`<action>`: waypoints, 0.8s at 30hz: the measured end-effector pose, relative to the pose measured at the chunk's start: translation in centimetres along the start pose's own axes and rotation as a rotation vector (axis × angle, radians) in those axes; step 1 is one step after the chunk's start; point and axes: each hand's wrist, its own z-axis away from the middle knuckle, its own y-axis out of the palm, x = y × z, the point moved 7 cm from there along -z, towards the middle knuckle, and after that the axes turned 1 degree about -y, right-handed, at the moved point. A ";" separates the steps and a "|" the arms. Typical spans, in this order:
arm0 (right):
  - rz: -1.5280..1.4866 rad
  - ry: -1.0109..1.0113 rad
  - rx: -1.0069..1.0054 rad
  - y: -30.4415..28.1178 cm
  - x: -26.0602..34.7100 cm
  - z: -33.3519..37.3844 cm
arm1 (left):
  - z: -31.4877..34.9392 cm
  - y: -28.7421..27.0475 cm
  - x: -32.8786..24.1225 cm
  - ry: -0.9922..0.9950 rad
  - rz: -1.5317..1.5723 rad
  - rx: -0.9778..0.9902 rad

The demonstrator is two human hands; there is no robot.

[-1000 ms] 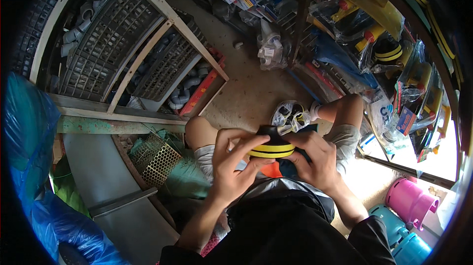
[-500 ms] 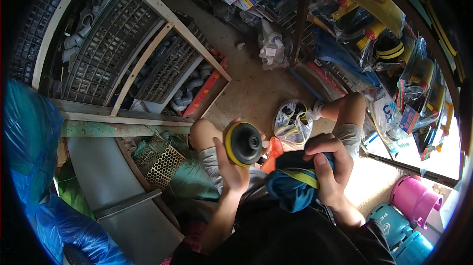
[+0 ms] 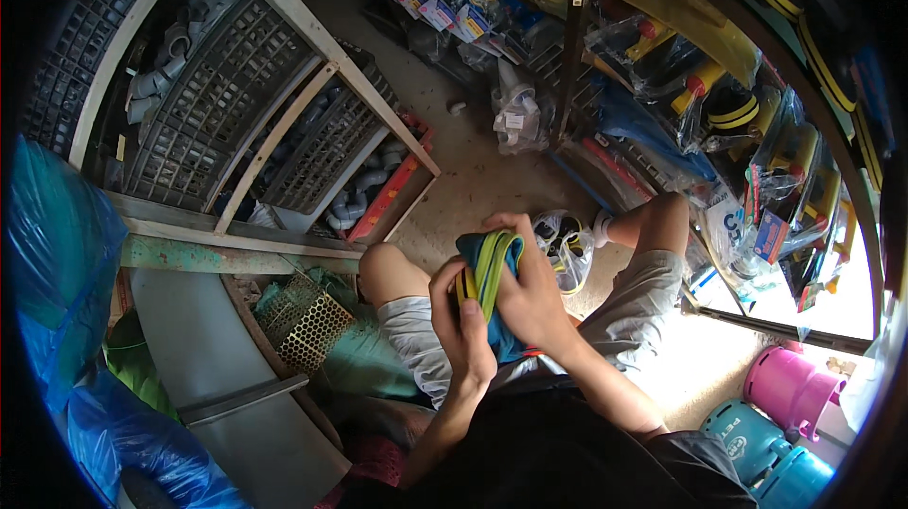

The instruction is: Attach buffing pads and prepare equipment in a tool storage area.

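Note:
Above my lap, both hands are closed together. My left hand (image 3: 462, 331) grips a round black and yellow backing pad (image 3: 462, 288), of which only a strip of the rim shows between the fingers. My right hand (image 3: 532, 299) holds a bunched dark blue cloth (image 3: 502, 332) with a yellow-green band (image 3: 495, 268) against the pad. Most of the pad's face is hidden by the cloth and my fingers. Just beyond my right hand, a clear plastic bag (image 3: 572, 268) with black and yellow round pads lies on the floor between my legs.
At the left stand a wooden-framed rack (image 3: 374, 110) with grey pipe fittings and a grey panel (image 3: 241, 348). Blue plastic sheeting (image 3: 61, 225) hangs at the far left. Packaged tools fill the shelf (image 3: 577, 55) on the right. Pink (image 3: 785, 381) and teal (image 3: 742, 433) gas cylinders stand lower right.
My right hand has brought the cloth up and leftward onto the pad. The pad, earlier in plain view in my left hand, is now mostly covered.

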 end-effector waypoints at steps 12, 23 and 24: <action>0.336 -0.359 0.091 1.3 2.9 2.8 | -0.4 -0.5 3.4 -0.243 0.215 -0.042; 0.408 -0.496 0.130 0.8 3.4 4.5 | -1.2 -0.7 3.9 -0.394 0.532 -0.135; 0.461 -0.600 0.210 1.4 3.8 4.9 | -1.5 -0.3 3.8 -0.356 0.623 -0.090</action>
